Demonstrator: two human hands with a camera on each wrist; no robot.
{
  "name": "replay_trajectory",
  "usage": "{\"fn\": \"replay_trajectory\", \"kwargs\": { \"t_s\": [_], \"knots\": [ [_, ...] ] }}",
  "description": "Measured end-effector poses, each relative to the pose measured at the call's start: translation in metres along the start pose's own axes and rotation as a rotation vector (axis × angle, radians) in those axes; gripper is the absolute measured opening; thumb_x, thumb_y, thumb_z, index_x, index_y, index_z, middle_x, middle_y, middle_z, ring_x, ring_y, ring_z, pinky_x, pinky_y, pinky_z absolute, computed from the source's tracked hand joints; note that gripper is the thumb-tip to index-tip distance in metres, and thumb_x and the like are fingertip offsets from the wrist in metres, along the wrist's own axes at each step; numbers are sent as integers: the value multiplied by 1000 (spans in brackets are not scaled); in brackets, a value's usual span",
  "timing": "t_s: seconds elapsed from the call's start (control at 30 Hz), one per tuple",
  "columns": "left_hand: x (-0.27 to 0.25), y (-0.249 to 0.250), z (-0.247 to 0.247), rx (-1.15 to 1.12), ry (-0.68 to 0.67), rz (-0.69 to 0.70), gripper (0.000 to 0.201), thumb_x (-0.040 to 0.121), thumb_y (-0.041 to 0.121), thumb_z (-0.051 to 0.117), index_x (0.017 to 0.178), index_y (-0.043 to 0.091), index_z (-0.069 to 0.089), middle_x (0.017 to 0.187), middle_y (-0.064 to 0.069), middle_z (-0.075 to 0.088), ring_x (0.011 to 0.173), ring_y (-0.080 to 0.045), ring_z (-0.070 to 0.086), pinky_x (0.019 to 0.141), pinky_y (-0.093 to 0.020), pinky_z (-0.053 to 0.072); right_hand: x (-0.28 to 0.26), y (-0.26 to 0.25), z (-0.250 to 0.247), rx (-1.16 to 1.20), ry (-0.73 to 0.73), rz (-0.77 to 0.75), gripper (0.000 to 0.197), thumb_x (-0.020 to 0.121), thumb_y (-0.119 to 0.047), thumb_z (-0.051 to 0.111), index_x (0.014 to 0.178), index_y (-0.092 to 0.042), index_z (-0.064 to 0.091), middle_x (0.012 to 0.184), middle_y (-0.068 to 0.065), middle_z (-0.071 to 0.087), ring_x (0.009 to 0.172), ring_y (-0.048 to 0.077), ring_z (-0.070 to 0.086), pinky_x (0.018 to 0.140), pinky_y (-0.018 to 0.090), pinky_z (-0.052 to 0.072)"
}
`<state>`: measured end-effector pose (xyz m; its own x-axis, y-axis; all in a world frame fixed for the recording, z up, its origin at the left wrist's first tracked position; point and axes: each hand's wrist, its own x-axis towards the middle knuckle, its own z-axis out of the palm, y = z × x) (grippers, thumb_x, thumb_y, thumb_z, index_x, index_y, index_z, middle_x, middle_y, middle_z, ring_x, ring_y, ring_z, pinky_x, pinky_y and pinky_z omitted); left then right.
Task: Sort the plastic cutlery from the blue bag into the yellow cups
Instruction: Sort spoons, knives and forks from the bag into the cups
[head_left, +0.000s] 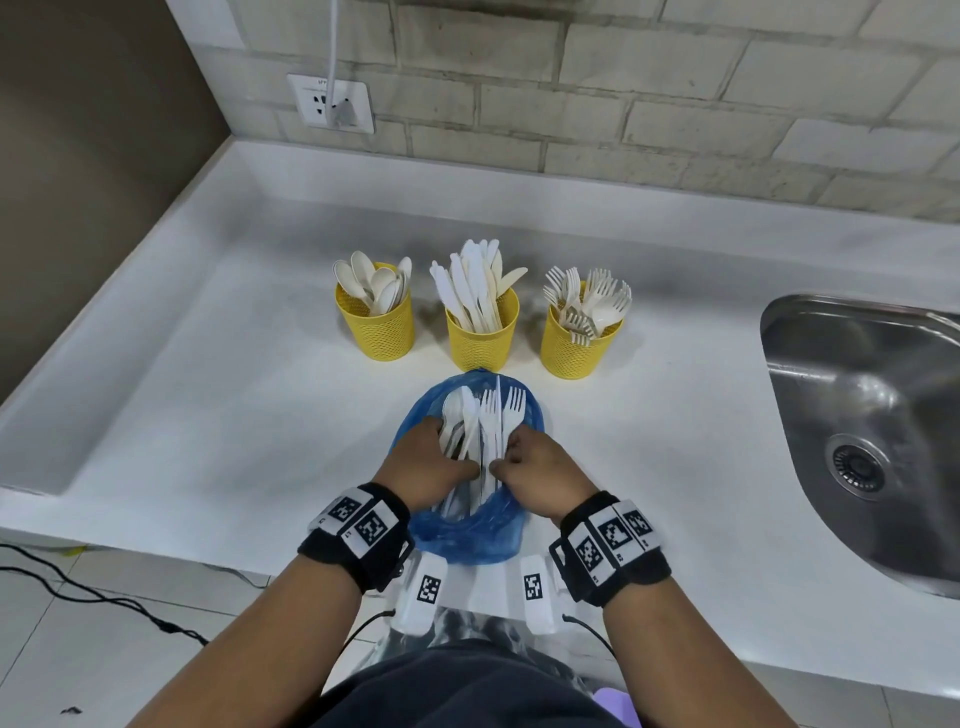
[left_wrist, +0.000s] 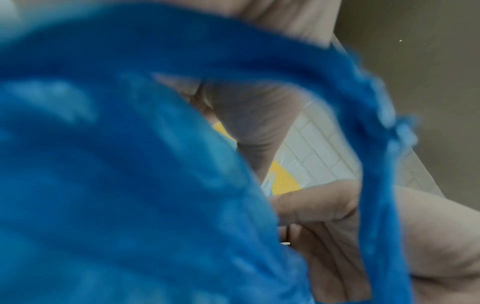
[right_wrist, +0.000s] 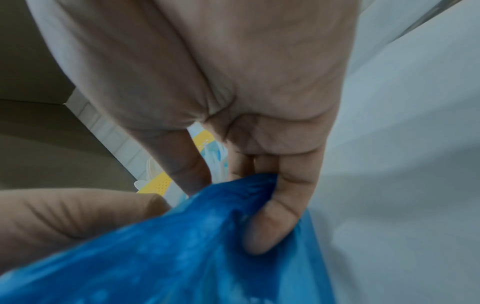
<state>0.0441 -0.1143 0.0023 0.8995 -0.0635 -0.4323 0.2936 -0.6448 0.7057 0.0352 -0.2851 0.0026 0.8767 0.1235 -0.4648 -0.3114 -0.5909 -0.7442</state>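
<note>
Blue bag (head_left: 470, 535): lying open between both hands.
Cutlery (head_left: 480, 421): handles pointing toward person.
Left hand (head_left: 431, 457): gripping spoons.
Right hand (head_left: 540, 467): pinching bag.

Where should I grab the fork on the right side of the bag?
Probably by its neck, just below the tines. The fork lies flat on the bag, tines toward the cups, handle buried under the right hand. Pinch from above.

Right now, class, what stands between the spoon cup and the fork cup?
The knife cup, holding white plastic knives, stands between the spoon cup and the fork cup. The head view shows it.
</note>
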Motion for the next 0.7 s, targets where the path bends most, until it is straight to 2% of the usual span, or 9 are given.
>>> {"fn": "replay_trajectory", "kwargs": {
  "t_s": [0.1,0.17,0.23,0.33,0.4,0.47,0.57,0.7],
  "knots": [
    [-1,0,1,20,15,-6,49,78,26,82,117,15,55,97,9,61,88,-9,60,65,-21,41,-3,0,-1,58,18,24,16,86,-3,57,88,-18,49,90,6,61,88,23,60,82,40,50],
    [-4,2,5,65,29,8,54,76,29,86,116,16,51,101,7,62,95,-15,61,73,-25,43,-4,-1,-1,56,21,5,18,84,-1,54,90,-18,56,96,6,67,93,24,64,86,39,52],
    [-4,3,10,100,47,23,61,74,32,88,118,15,48,107,3,64,100,-18,62,80,-27,45,-4,-1,-1,34,45,-6,16,83,-4,55,95,-11,64,97,10,71,94,27,66,86,41,52],
    [-3,5,13,132,56,1,70,72,32,88,124,11,48,115,-4,66,108,-23,63,88,-32,51,-2,0,0,-12,86,-2,12,84,-9,60,92,-3,65,89,11,69,88,30,66,81,42,52],
    [-2,7,13,149,50,-31,75,71,33,87,129,9,46,120,-5,64,112,-24,62,88,-30,49,-2,0,3,-12,90,6,6,85,-12,63,88,-7,64,84,5,67,86,26,65,76,37,51],
    [-2,9,14,162,43,-51,78,70,34,86,132,9,46,123,-5,63,114,-24,61,85,-28,46,-3,1,5,9,90,12,9,84,-17,66,92,-13,65,87,1,68,88,23,65,77,34,50],
    [-3,11,16,195,12,-88,76,69,34,84,130,9,47,122,-5,63,111,-24,61,82,-28,46,-5,2,7,33,91,21,19,83,-20,68,102,-18,68,100,2,73,96,22,67,81,32,51],
    [-4,16,19,183,8,-91,69,68,31,83,123,11,48,114,-4,64,102,-23,61,80,-30,49,-4,6,7,12,119,20,22,83,-20,67,104,-15,69,103,5,74,99,25,67,79,29,48]
  ]
}}
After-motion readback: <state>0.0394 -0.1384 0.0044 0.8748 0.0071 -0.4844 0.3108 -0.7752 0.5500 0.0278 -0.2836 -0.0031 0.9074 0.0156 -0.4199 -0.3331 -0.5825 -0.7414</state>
